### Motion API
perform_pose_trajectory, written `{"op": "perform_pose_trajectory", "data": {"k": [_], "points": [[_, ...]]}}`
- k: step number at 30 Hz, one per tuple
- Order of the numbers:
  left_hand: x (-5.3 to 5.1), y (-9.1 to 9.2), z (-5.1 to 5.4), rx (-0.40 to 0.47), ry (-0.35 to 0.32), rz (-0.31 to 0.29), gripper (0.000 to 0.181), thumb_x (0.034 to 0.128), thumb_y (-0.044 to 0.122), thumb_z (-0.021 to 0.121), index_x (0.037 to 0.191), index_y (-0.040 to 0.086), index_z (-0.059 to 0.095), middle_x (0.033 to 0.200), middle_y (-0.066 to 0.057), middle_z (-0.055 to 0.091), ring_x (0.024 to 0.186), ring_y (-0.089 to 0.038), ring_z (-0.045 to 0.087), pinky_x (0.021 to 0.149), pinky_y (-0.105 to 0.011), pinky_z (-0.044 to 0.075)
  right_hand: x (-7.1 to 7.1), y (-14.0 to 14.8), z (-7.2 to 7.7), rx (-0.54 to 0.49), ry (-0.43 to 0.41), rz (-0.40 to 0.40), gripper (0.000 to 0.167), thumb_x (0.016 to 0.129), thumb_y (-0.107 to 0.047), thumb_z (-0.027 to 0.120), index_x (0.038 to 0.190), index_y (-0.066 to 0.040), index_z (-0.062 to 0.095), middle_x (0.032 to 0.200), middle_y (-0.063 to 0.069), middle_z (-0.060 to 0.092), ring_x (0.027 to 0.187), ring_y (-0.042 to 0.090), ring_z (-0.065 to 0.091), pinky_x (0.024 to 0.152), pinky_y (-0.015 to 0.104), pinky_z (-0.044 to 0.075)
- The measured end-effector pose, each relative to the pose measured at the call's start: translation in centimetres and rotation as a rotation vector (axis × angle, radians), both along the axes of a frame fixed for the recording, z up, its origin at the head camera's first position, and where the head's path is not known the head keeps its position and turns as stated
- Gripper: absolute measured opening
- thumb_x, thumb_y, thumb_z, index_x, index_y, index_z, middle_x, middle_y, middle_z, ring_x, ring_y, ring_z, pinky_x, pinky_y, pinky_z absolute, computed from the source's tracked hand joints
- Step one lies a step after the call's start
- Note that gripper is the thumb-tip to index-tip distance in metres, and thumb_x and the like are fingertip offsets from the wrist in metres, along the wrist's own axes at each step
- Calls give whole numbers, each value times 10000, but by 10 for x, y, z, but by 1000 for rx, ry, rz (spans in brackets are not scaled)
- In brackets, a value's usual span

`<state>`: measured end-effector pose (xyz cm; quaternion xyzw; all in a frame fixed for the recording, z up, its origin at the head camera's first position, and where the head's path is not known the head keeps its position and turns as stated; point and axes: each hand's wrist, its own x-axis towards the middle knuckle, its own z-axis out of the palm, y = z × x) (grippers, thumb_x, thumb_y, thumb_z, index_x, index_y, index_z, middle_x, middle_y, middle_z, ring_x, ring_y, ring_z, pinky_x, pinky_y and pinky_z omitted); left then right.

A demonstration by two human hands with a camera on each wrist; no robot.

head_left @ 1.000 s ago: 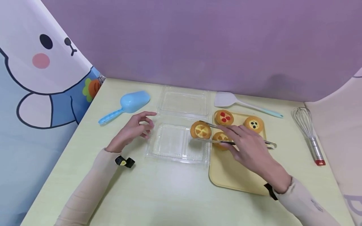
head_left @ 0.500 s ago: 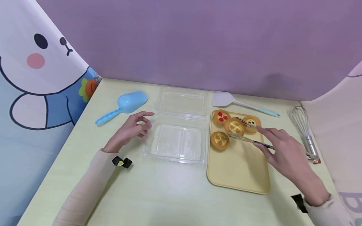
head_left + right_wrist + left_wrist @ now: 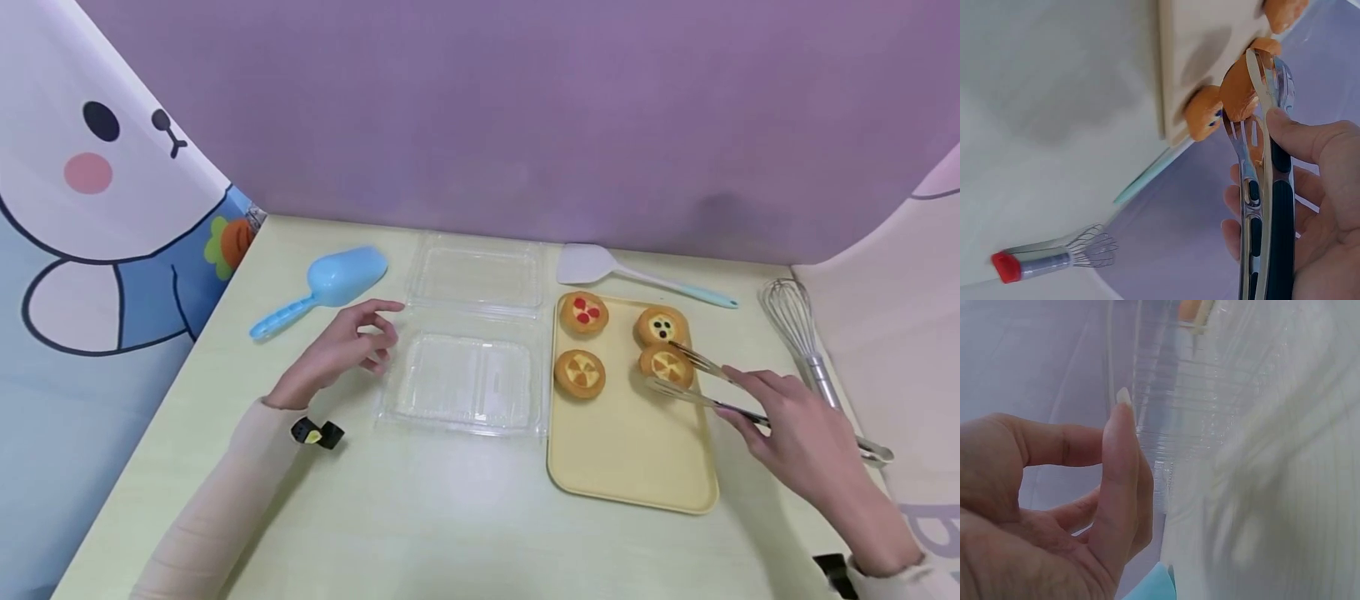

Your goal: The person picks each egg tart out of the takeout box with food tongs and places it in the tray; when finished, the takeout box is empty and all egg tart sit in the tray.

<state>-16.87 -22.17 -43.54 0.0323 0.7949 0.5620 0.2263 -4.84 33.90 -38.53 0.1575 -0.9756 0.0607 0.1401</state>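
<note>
In the head view my right hand point(image 3: 806, 442) holds metal tongs point(image 3: 693, 397). Their tips lie either side of a small tart point(image 3: 667, 367) with an orange cross pattern, at the tray's right edge. The right wrist view has this tart point(image 3: 1239, 90) between the tong tips; whether it touches the tray I cannot tell. A dark-dotted tart point(image 3: 662, 325) is just behind it. On the tray's left side sit a red-topped tart point(image 3: 585, 313) and another cross-patterned tart point(image 3: 580, 374). My left hand point(image 3: 341, 354), fingers loosely bent and holding nothing, hovers beside an opened clear plastic container point(image 3: 465, 383).
The yellow tray point(image 3: 630, 454) lies right of the container. A blue scoop point(image 3: 347, 277) is at the back left. Behind the tray lies a white spatula point(image 3: 588, 264) with a pale turquoise handle. A whisk point(image 3: 806, 333) lies at the right table edge, near the tongs' rear end.
My right hand and the tongs have carried the cross-patterned tart rightward, from over the container's right side to the tray's right edge. My left hand has stayed almost still.
</note>
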Motion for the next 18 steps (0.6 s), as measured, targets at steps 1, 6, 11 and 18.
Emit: {"op": "perform_pose_trajectory", "data": {"k": [1,6,11,18], "points": [[0,0,0,-3,1,-4,586,987,-8,567,1554,62,438,1164,-201,553,754,-222,631,664,-323,632,1,1,-2,0,-2,4,582,767,-227,888,1308,-119,702,1092,165,753,868,433,687,401,447,438],[0,-2,2,-10,2,-20,580,990,-3,568,1552,56,435,1164,-212,550,757,-226,632,669,-331,636,7,8,-9,7,1,44,599,743,-209,897,1299,-96,705,1051,167,761,803,432,696,444,464,479],[0,-3,4,-15,4,-33,584,992,8,575,1555,48,425,1167,-215,541,770,-241,636,674,-343,643,13,11,-11,20,-22,35,607,746,-218,898,1308,-103,700,1058,156,762,835,429,702,442,452,472],[0,-4,3,-23,13,-45,579,999,24,574,1557,48,419,1165,-212,535,798,-278,654,675,-344,641,19,13,-12,22,-66,-6,626,751,-216,902,1333,-134,686,1084,153,754,864,436,697,390,441,429]]}}
